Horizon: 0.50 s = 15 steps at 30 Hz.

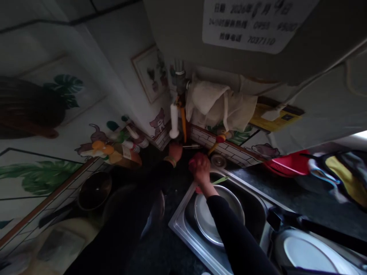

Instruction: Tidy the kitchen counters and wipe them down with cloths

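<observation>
Left arm (129,206) and right arm (229,225), both dark-sleeved, extend forward and converge. Right hand (202,170): back upward, fingers curled, wrist exposed. Left hand (175,151): slightly farther forward, apart from the right; finger closure indistinct.

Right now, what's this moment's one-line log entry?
left hand: near white cylindrical tube, grip unclear | right hand: holding bright pink item | round silver metal vessel: in steel sink

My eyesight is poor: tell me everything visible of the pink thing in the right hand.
The pink thing looks soft and bunched, perhaps a cloth; dimness and blur hide its texture. The right hand holds and partly covers it by the sink's corner, over the dark countertop; whether it touches the countertop is unclear.
</observation>
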Motion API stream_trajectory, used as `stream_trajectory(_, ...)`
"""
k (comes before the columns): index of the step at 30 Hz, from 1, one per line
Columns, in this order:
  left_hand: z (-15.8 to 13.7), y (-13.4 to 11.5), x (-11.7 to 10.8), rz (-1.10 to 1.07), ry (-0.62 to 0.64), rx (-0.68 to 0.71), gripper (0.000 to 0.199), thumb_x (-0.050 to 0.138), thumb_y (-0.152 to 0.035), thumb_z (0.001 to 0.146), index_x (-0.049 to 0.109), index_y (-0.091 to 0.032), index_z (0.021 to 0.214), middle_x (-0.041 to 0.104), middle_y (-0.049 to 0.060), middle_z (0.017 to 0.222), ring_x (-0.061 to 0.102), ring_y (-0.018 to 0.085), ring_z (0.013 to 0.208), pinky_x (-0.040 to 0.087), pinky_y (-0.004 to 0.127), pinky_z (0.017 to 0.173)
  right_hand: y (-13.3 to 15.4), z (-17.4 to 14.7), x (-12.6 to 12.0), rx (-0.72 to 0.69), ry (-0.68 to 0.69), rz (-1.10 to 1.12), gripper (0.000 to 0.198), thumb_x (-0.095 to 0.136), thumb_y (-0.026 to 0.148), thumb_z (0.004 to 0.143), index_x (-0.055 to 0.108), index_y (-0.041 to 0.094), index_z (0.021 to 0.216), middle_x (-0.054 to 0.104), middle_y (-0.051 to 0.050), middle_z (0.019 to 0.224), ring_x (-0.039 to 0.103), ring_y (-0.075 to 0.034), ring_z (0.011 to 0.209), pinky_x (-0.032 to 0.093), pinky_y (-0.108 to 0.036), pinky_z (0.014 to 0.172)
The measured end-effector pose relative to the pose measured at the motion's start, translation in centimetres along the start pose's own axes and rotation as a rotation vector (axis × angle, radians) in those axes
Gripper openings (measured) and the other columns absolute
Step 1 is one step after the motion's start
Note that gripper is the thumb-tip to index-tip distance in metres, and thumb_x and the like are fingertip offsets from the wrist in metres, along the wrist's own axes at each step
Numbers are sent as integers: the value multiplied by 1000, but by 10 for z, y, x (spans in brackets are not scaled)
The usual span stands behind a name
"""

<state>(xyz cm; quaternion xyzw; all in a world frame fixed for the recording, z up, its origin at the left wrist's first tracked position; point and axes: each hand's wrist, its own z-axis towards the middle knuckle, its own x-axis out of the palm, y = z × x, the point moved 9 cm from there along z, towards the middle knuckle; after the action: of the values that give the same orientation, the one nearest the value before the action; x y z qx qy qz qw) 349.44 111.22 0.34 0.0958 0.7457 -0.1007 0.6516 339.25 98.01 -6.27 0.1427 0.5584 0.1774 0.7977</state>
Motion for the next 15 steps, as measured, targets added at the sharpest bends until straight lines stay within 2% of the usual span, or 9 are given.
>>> stream_trajectory(5, -2, 2, 15, 23, 44, -8, 38, 35, -7, 96, 65, -6, 119, 61, 27, 129, 56, 35, 122, 46, 47, 96, 1, 3, 0, 5, 12, 10, 63, 57, 30, 90, 44, 12, 149, 39, -22, 155, 28, -40, 146, 31, -58, 117)
stream_trajectory(9, -15, 4, 12, 0, 108, 25, 39, 33, -9, 98, 60, -8, 127, 63, 24, 125, 63, 31, 114, 51, 41, 89, 2, 0, -5, 8, 2, 16, 60, 58, 29, 89, 48, 11, 145, 41, -22, 154, 30, -39, 146, 32, -58, 117)
stream_trajectory(12, -37, 11, 2, -37, 160, 67, 36, 35, -14, 101, 57, -12, 129, 70, 17, 108, 71, 25, 100, 53, 34, 84, 4, 2, -8, -26, 14, 73, 54, 62, 28, 86, 56, 13, 138, 48, -21, 149, 40, -37, 139, 38, -54, 113)
stream_trajectory(15, -71, 26, -12, -53, 182, 61, 35, 34, -14, 101, 55, -14, 129, 72, 15, 105, 73, 24, 95, 53, 32, 79, 12, 20, -13, -115, 5, 109, 46, 59, 21, 87, 62, 18, 133, 52, -17, 148, 43, -33, 138, 40, -51, 113)
